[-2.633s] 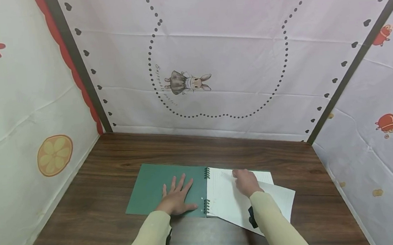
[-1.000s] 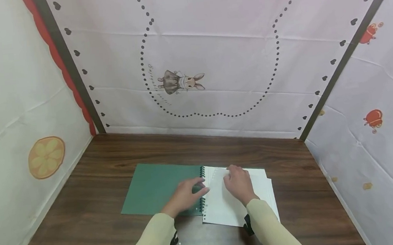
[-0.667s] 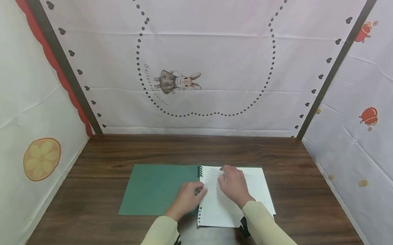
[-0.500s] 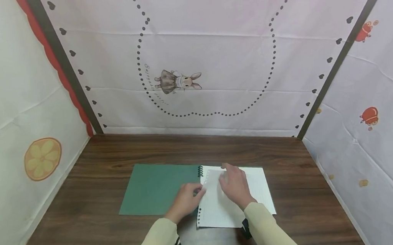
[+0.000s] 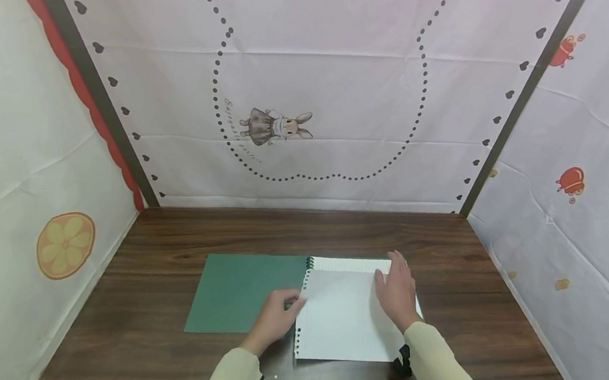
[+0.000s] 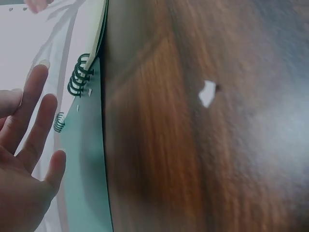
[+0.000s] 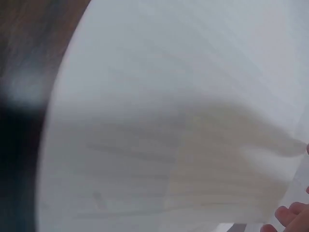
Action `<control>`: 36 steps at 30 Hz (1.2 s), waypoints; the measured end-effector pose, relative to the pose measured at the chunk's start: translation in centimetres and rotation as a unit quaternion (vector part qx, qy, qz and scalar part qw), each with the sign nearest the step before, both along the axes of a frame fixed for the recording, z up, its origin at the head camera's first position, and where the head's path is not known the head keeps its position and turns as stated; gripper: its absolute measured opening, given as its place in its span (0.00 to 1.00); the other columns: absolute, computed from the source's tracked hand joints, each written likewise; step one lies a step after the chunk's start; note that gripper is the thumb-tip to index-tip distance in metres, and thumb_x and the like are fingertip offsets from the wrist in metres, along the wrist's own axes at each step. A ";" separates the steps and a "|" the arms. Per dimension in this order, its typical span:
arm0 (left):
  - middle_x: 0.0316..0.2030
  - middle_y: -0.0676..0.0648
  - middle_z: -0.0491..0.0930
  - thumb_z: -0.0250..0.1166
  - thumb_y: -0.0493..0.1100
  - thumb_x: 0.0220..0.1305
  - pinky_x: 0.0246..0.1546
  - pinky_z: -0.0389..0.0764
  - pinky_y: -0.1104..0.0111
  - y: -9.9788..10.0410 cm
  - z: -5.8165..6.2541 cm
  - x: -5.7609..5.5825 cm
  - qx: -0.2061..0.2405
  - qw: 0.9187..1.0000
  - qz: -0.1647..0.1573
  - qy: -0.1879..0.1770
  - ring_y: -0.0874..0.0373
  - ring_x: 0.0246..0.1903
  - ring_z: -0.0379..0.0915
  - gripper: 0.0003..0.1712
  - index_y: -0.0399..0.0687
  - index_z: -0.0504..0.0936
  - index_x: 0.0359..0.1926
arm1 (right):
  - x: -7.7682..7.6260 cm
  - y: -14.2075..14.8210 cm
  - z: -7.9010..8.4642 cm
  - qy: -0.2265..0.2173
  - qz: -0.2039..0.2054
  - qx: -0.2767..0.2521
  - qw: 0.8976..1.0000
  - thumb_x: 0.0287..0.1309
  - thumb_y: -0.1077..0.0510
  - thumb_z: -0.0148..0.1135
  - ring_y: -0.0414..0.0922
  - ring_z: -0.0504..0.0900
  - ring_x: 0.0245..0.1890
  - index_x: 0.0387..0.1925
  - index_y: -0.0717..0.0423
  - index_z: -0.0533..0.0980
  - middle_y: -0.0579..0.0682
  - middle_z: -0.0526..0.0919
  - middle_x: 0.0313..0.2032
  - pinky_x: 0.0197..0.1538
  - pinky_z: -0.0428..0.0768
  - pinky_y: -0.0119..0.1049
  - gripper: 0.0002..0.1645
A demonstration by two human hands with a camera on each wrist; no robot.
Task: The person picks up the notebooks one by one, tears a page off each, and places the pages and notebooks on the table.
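Observation:
A green-covered spiral notebook [image 5: 248,290] lies spread on the table, cover to the left and white pages to the right. Over its pages is a white sheet [image 5: 341,318] with punched holes down its left side. My left hand [image 5: 274,319] pinches that punched edge between thumb and index finger; in the left wrist view the other fingers [image 6: 41,130] are spread. My right hand [image 5: 397,293] rests by the sheet's right edge, fingers extended, thumb over the paper. The right wrist view is mostly filled by the curved sheet [image 7: 145,72], bearing a hand-shaped shadow.
Small white paper scraps lie about: one scrap [image 6: 207,94] on the wooden table [image 5: 132,323] in front of the notebook, others on the green cover by the coil [image 6: 79,75]. Patterned white cloth walls [image 5: 342,121] enclose the table at the back and both sides.
The sheet was askew; it has been straightened, then shifted left and toward me, past the coil. My left hand went from lying flat on the cover to pinching its edge. My right hand slid rightward.

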State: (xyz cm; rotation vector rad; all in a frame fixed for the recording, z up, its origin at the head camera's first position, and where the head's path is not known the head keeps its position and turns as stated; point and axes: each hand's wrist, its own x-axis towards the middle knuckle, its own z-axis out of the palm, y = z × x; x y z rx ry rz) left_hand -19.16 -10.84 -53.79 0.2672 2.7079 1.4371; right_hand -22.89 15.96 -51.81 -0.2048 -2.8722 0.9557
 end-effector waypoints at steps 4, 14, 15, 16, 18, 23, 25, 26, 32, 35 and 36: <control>0.35 0.57 0.84 0.58 0.47 0.70 0.44 0.79 0.58 -0.6 -0.2 0.4 -0.005 1.000 0.009 -0.006 0.60 0.41 0.78 0.10 0.58 0.83 0.31 | 0.4 1.2 -0.4 -0.014 -0.006 -0.014 1.000 0.70 0.50 0.48 0.61 0.54 0.72 0.72 0.61 0.52 0.61 0.50 0.74 0.69 0.54 0.64 0.36; 0.37 0.56 0.86 0.59 0.45 0.69 0.49 0.79 0.54 -1.8 -0.3 0.9 0.007 0.999 0.031 -0.004 0.59 0.44 0.80 0.09 0.59 0.84 0.32 | 1.2 3.1 -1.3 -0.052 -0.041 -0.097 0.993 0.74 0.39 0.34 0.62 0.64 0.68 0.74 0.58 0.46 0.63 0.61 0.70 0.68 0.61 0.61 0.39; 0.37 0.56 0.86 0.60 0.45 0.69 0.50 0.79 0.54 -1.9 -0.4 0.9 0.011 0.999 0.033 -0.003 0.58 0.44 0.80 0.09 0.59 0.84 0.31 | 1.3 3.1 -1.4 -0.058 -0.040 -0.103 0.992 0.74 0.38 0.33 0.62 0.65 0.67 0.74 0.58 0.46 0.63 0.62 0.69 0.67 0.62 0.61 0.40; 0.37 0.56 0.86 0.60 0.44 0.69 0.51 0.79 0.53 -2.1 -0.4 0.9 0.013 0.999 0.037 -0.003 0.58 0.45 0.80 0.09 0.58 0.84 0.31 | 1.4 3.2 -1.5 -0.066 -0.038 -0.105 0.992 0.73 0.37 0.31 0.62 0.66 0.66 0.74 0.58 0.46 0.64 0.63 0.68 0.67 0.63 0.61 0.40; 0.37 0.56 0.86 0.60 0.44 0.68 0.52 0.78 0.52 -2.3 -0.4 0.9 0.019 0.999 0.044 -0.007 0.58 0.45 0.80 0.09 0.58 0.83 0.30 | 1.7 3.2 -1.6 -0.080 -0.031 -0.110 0.990 0.73 0.35 0.30 0.62 0.67 0.65 0.74 0.59 0.47 0.65 0.65 0.66 0.66 0.64 0.61 0.41; 0.36 0.56 0.85 0.62 0.43 0.67 0.53 0.77 0.52 -2.7 -0.5 0.9 0.034 0.997 0.061 -0.019 0.60 0.42 0.78 0.09 0.59 0.84 0.30 | 2.2 3.3 -2.0 -0.098 -0.011 -0.098 0.990 0.73 0.38 0.34 0.58 0.75 0.56 0.66 0.63 0.60 0.64 0.74 0.58 0.59 0.72 0.58 0.37; 0.36 0.56 0.85 0.61 0.43 0.67 0.52 0.77 0.52 -2.8 -0.5 1.0 0.035 0.997 0.062 -0.021 0.61 0.41 0.77 0.08 0.58 0.84 0.30 | 2.3 3.3 -2.1 -0.099 -0.006 -0.082 0.992 0.73 0.42 0.40 0.55 0.77 0.50 0.59 0.64 0.67 0.62 0.77 0.53 0.53 0.76 0.53 0.31; 0.36 0.56 0.85 0.61 0.42 0.67 0.52 0.77 0.53 -2.9 -0.5 1.0 0.032 0.997 0.063 -0.021 0.61 0.40 0.77 0.08 0.58 0.84 0.30 | 2.4 3.2 -2.1 -0.097 -0.005 -0.073 0.993 0.73 0.44 0.42 0.53 0.77 0.48 0.56 0.64 0.69 0.61 0.78 0.50 0.51 0.77 0.51 0.28; 0.32 0.55 0.84 0.61 0.41 0.67 0.44 0.78 0.59 -3.4 -0.6 0.9 0.025 0.997 0.064 -0.020 0.61 0.37 0.77 0.10 0.54 0.82 0.27 | 2.5 3.1 -2.1 -0.078 0.008 -0.049 0.996 0.69 0.52 0.53 0.49 0.77 0.44 0.44 0.61 0.75 0.56 0.79 0.46 0.48 0.79 0.46 0.16; 0.32 0.54 0.84 0.62 0.41 0.66 0.43 0.78 0.59 -3.6 -0.7 0.9 0.020 0.997 0.067 -0.020 0.59 0.39 0.78 0.10 0.54 0.82 0.27 | 2.7 3.0 -2.3 -0.072 0.018 -0.052 0.996 0.68 0.53 0.55 0.49 0.76 0.45 0.43 0.61 0.76 0.56 0.79 0.46 0.50 0.78 0.48 0.15; 0.33 0.54 0.84 0.62 0.41 0.66 0.44 0.79 0.58 -3.7 -0.7 0.9 0.018 0.997 0.069 -0.020 0.57 0.40 0.79 0.09 0.54 0.82 0.28 | 2.7 3.0 -2.4 -0.069 0.024 -0.050 0.996 0.68 0.53 0.55 0.49 0.76 0.45 0.42 0.61 0.76 0.55 0.79 0.46 0.51 0.78 0.48 0.14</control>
